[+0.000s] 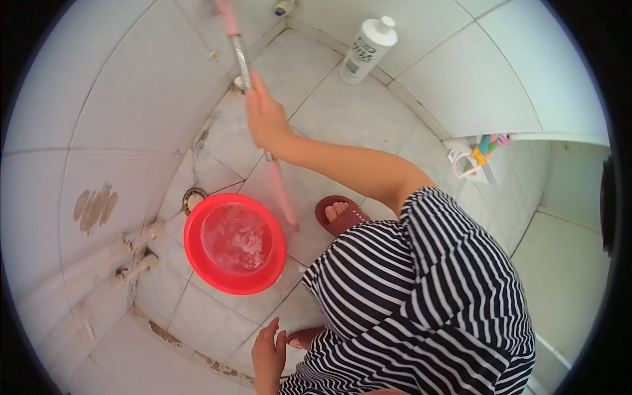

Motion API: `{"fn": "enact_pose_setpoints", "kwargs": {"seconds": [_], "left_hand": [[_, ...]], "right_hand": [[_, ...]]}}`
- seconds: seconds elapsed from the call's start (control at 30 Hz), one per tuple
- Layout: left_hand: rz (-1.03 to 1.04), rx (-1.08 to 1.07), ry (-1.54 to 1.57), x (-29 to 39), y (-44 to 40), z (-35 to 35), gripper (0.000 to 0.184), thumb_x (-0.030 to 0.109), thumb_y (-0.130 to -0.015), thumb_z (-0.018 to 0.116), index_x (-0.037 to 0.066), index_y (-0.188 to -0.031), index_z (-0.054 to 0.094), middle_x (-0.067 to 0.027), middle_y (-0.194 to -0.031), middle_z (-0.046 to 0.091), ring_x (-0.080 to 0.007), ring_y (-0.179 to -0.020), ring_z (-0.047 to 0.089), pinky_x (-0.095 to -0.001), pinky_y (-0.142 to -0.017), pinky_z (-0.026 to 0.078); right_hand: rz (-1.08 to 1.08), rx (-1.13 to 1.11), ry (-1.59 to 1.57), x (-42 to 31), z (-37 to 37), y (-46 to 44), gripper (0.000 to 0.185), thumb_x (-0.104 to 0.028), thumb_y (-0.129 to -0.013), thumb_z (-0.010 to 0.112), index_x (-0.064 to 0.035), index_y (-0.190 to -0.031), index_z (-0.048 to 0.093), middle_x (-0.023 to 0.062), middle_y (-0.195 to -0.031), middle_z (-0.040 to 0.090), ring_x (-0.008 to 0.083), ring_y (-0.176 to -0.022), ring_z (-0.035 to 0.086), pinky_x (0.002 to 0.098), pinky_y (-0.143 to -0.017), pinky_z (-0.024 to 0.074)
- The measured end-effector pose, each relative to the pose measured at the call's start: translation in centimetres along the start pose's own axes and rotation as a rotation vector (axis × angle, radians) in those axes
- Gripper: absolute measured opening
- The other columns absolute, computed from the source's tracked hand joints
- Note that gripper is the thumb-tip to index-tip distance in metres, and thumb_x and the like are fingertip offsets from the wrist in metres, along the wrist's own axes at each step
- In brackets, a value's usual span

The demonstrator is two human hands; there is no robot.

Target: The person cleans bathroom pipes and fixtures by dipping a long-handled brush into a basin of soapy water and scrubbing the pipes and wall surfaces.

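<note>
My right hand point(266, 118) is wrapped around the silver metal shaft of a long pole point(241, 56) with pink sections. One pink end reaches the top edge of the view, where blur hides its shape. The other pink end points down beside a red basin point(191, 253). That basin stands on the tiled floor and contains liquid with whitish clumps or foam. My left hand point(268, 355) hangs below the basin, holding nothing, its fingers loosely bent and thumb apart.
A white bottle point(368, 51) stands in the far corner by the wall. Near the basin are a floor drain point(193, 196) and wall pipes point(141, 263). Colourful small items point(484, 150) lie at right. My feet wear dark red slippers point(339, 214).
</note>
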State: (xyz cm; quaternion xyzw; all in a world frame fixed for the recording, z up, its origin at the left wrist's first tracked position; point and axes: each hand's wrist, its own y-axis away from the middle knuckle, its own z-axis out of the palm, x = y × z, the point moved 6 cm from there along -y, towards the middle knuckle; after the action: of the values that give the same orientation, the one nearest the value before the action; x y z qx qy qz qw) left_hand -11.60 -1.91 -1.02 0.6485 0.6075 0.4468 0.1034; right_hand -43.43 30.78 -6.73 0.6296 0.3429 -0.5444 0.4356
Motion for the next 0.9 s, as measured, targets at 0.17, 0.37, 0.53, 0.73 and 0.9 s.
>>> {"fn": "enact_pose_setpoints", "kwargs": {"seconds": [0.17,0.37,0.53,0.73,0.9], "left_hand": [[0.035,-0.001,-0.036,-0.1,0.2,0.0,0.039,0.02,-0.095,0.063,0.011,-0.134,0.06,-0.0181,-0.108,0.068,-0.038,-0.099,0.065,-0.0467,-0.086,0.052],[-0.059,-0.022,-0.018,-0.2,0.5,-0.2,0.042,0.021,-0.094,0.063,0.01,-0.135,0.059,-0.0175,-0.111,0.067,-0.0371,-0.103,0.064,-0.0459,-0.089,0.051],[-0.034,0.006,-0.044,0.3,0.7,-0.9,0.04,0.019,-0.094,0.061,0.01,-0.133,0.059,-0.016,-0.107,0.067,-0.0366,-0.099,0.064,-0.046,-0.088,0.051],[0.031,0.072,-0.067,0.3,1.5,-0.8,0.04,0.018,-0.092,0.064,0.009,-0.131,0.06,-0.0141,-0.105,0.067,-0.0347,-0.098,0.065,-0.0444,-0.087,0.052],[0.076,0.161,-0.1,0.7,2.4,-1.9,0.041,0.017,-0.089,0.066,0.009,-0.129,0.06,-0.0121,-0.103,0.067,-0.0328,-0.096,0.065,-0.0433,-0.084,0.053]], "right_hand": [[0.184,0.012,0.027,7.6,-1.6,-0.5,0.052,-0.033,-0.109,0.037,-0.0202,-0.158,0.028,0.0042,-0.062,0.048,0.0153,-0.044,0.047,0.034,-0.041,0.0466],[-0.056,-0.048,0.189,1.0,0.3,2.5,0.054,-0.031,-0.108,0.039,-0.0195,-0.159,0.027,0.0018,-0.061,0.045,0.0138,-0.044,0.046,0.0315,-0.039,0.042],[-0.058,-0.166,0.224,0.8,-0.1,4.1,0.053,-0.027,-0.108,0.039,-0.0204,-0.159,0.027,-0.0005,-0.059,0.042,0.0125,-0.044,0.045,0.0309,-0.038,0.0397],[-0.428,-0.56,0.48,-3.0,0.9,7.8,0.049,-0.02,-0.105,0.047,-0.0235,-0.154,0.042,0.005,-0.063,0.052,0.0193,-0.051,0.054,0.0359,-0.05,0.0457],[-0.757,-1.167,1.247,-4.6,4.4,13.7,0.047,-0.025,-0.1,0.059,-0.0293,-0.146,0.053,0.0135,-0.078,0.065,0.0298,-0.069,0.066,0.0445,-0.063,0.0507]]}}
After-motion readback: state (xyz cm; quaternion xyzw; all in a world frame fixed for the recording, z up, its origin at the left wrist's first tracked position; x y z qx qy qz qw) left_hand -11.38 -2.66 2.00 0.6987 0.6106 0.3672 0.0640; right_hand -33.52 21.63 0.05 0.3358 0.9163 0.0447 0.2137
